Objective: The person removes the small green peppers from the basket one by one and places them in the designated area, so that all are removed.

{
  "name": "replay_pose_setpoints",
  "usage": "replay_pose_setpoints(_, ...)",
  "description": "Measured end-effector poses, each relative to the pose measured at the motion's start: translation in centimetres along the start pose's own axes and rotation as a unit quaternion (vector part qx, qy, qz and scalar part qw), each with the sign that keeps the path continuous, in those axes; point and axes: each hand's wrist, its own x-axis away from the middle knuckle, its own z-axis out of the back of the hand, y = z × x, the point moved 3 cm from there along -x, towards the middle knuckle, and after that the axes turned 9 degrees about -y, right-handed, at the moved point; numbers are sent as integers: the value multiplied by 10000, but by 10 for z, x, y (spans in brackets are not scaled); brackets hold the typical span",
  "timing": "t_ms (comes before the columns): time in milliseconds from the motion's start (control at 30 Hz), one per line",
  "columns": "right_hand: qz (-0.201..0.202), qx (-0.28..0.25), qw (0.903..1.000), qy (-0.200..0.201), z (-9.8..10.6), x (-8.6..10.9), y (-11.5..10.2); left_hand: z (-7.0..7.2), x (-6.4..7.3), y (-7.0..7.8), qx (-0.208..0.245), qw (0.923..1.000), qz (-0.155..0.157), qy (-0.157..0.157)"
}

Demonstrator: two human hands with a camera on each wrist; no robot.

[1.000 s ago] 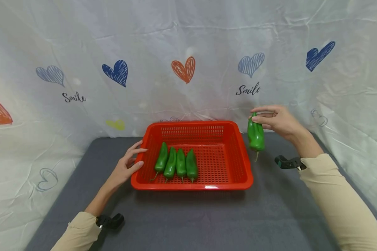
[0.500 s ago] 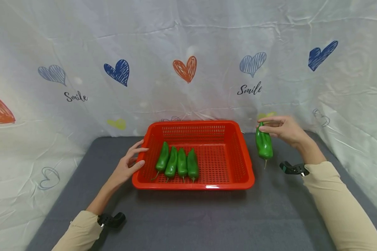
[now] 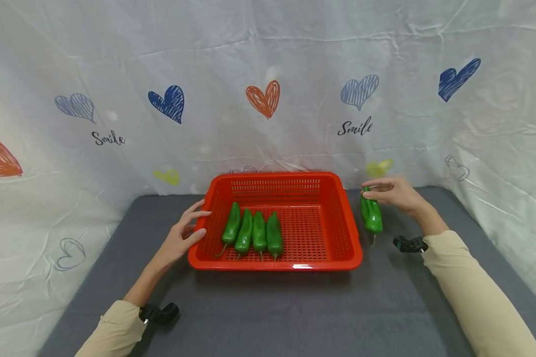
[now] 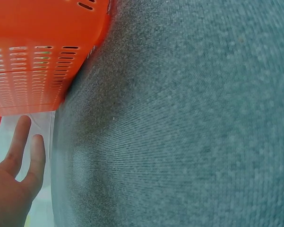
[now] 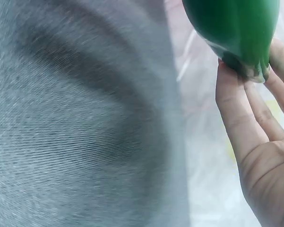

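In the head view, a red plastic basket [image 3: 295,266] stands on the grey cloth, with several long green chili peppers [image 3: 259,233] side by side in its left half, stems toward me. My left hand [image 3: 179,238] rests against the basket's left rim; in the left wrist view two of its fingers [image 4: 37,158] stretch out straight beside the basket wall [image 4: 33,80]. Just right of the basket, my right hand [image 3: 395,197] pinches a green chili pepper [image 3: 371,215] by its tip, stem hanging down. The right wrist view shows thumb and fingers meeting at that pepper's end [image 5: 241,33].
Grey cloth [image 3: 268,312] covers the tabletop. Behind it hangs a pale curtain [image 3: 214,59] printed with hearts and the word Smile. A black wrist camera [image 3: 158,313] is strapped on the left arm, another device [image 3: 410,244] on the right.
My right hand has lowered the pepper toward the cloth right of the basket, first shifting right, then slightly back left. My left hand and the peppers in the basket have stayed put.
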Motion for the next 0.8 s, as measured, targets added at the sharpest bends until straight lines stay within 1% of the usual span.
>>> replay_pose_setpoints(200, -230, -233, 9994, -97, -3, -7, 13, 1, 0, -1, -32, 10000, 11, -23)
replay_pose_setpoints(533, -419, -533, 9976, -153, -5, -21, 29, 1, 0, 0, 34, 10000, -17, -27)
replay_pose_setpoints(633, -444, -520, 9976, -101, -7, -24, 32, 1, 0, 0, 85, 10000, -10, -37)
replay_pose_setpoints(800, -476, -257, 9985, -32, -9, -25, 35, 0, 0, 1, 102, 9999, 23, -35)
